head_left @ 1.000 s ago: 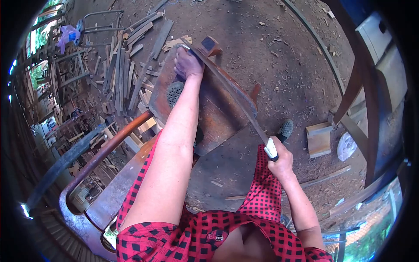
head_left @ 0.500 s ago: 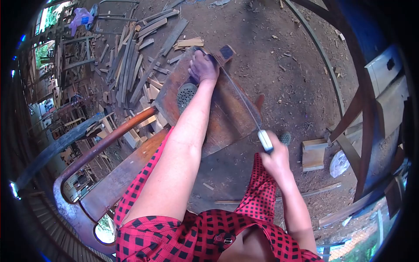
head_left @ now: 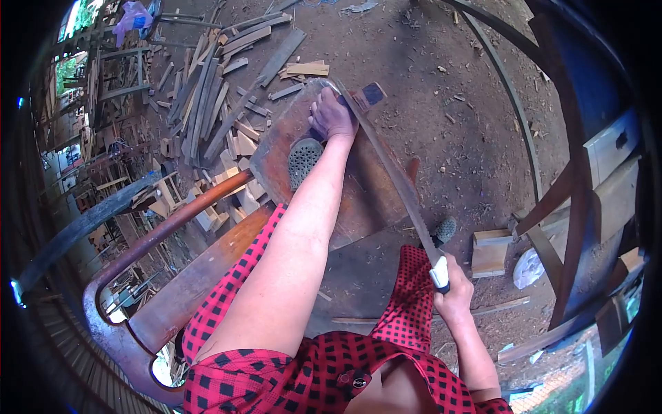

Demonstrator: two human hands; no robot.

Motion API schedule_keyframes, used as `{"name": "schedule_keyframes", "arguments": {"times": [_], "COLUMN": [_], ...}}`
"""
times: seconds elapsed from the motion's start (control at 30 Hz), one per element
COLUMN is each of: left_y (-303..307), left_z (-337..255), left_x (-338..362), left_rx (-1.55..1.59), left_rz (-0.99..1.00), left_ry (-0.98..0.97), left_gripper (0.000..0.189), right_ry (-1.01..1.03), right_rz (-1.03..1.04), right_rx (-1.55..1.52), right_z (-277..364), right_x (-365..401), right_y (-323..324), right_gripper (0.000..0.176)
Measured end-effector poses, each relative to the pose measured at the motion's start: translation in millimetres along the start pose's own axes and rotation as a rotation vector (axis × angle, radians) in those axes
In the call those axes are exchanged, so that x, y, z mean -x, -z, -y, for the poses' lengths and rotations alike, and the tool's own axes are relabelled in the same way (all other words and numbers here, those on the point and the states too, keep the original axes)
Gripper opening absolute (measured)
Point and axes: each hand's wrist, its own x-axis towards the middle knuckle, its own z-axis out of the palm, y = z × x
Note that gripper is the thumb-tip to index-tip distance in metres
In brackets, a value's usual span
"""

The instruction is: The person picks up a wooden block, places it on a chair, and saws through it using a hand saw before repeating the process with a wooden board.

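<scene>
My right hand (head_left: 455, 290) is closed around the white handle of a handsaw (head_left: 394, 169). The long blade slants up and left from that hand, its far end beside my left hand (head_left: 334, 117). With fingers wrapped, my left hand presses down on a piece of wood (head_left: 374, 95), most of it hidden by the hand. The dark-faced end of that wood sticks out to the right of the blade. Underneath is a worn brown wooden seat or bench top (head_left: 365, 200). A foot in a grey perforated clog (head_left: 303, 160) rests on it beside my left forearm.
A rusty curved armrest (head_left: 172, 224) stands at the left. Beyond it lies a heap of wood offcuts (head_left: 207, 103). My other clog (head_left: 445, 230) is on the dirt floor, near a small wooden box (head_left: 491, 254) and a plastic bag (head_left: 528, 269). Dark beams (head_left: 576, 179) rise at the right.
My right hand has drawn the saw back, down and to the right. The blade now shows its broad side instead of a thin edge. My left hand keeps its hold on the wood.
</scene>
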Motion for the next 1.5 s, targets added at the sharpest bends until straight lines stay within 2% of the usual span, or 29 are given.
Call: {"name": "schedule_keyframes", "arguments": {"times": [0.2, 0.33, 0.43, 0.47, 0.53, 0.6, 0.67, 0.7, 0.77, 0.83, 0.93, 1.0, 1.03, 1.07, 1.1, 1.13, 1.2, 1.37, 1.47, 1.5], "left_y": [-3, -4, -5, -5, -7, -7, -3, -4, -6, -5, -12, -24, 12, 15, -11, -10, 1, 5, 2, -1], "left_z": [1, 0, 4, -1, -8, 5, -3, -2, 3, 1, 4, 8, -9, -8, 3, 2, -3, -2, 0, 0], "left_x": [-3, -5, 5, 1, -8, 5, -2, -2, 2, 0, -1, 1, -3, -4, 0, -1, -1, 4, -4, 1], "left_rx": [-0.023, 0.001, -0.013, -0.014, -0.005, -0.031, -0.012, 0.012, 0.004, 0.005, -0.005, -0.086, -0.089, -0.08, -0.099, -0.031, 0.008, 0.059, 0.057, 0.061], "left_rz": [0.023, 0.011, -0.01, -0.044, -0.051, -0.011, 0.001, -0.009, -0.006, -0.035, -0.031, -0.157, 0.133, 0.189, -0.067, -0.031, -0.077, -0.061, -0.069, -0.081], "left_ry": [0.002, -0.004, -0.019, -0.031, -0.021, 0.013, 0.007, 0.012, 0.016, -0.02, -0.004, -0.074, 0.058, 0.042, -0.023, 0.009, 0.023, 0.022, 0.018, 0.03], "left_gripper": [0.023, 0.027, 0.028, 0.027, 0.027, 0.027, 0.024, 0.021, 0.02, 0.019, 0.022, 0.023, 0.029, 0.031, 0.024, 0.02, 0.017, 0.016, 0.017, 0.018], "right_ry": [0.014, -0.073, -0.185, -0.047, -0.103, -0.02, -0.09, -0.063, -0.137, -0.13, -0.124, 0.006, -0.138, -0.2, -0.229, -0.112, -0.073, -0.085, -0.107, -0.072], "right_rz": [-0.039, 0.065, 0.143, 0.022, 0.079, 0.002, -0.008, -0.032, 0.009, 0.02, 0.106, 0.004, 0.107, 0.137, 0.137, 0.014, 0.004, 0.173, 0.136, 0.16], "right_rx": [-0.046, -0.034, -0.117, -0.2, -0.194, -0.239, -0.221, -0.221, -0.206, -0.198, -0.178, -0.344, -0.344, -0.418, -0.405, -0.28, -0.29, -0.375, -0.419, -0.388], "right_z": [-4, -8, 31, 19, 12, 5, -32, -48, -31, -16, 25, 7, 8, -5, -21, -58, -45, 13, 20, 8], "right_x": [14, -5, -81, -100, -117, -91, -37, -13, -12, -44, -133, -135, -122, -99, -73, -40, -28, -150, -147, -126], "right_y": [6, 4, -12, -39, -55, -49, -47, -44, -34, -39, -51, -68, -57, -55, -57, -68, -48, -66, -68, -60], "right_gripper": [0.059, 0.056, 0.047, 0.047, 0.046, 0.048, 0.048, 0.047, 0.048, 0.049, 0.054, 0.058, 0.059, 0.053, 0.048, 0.047, 0.044, 0.031, 0.029, 0.034]}}
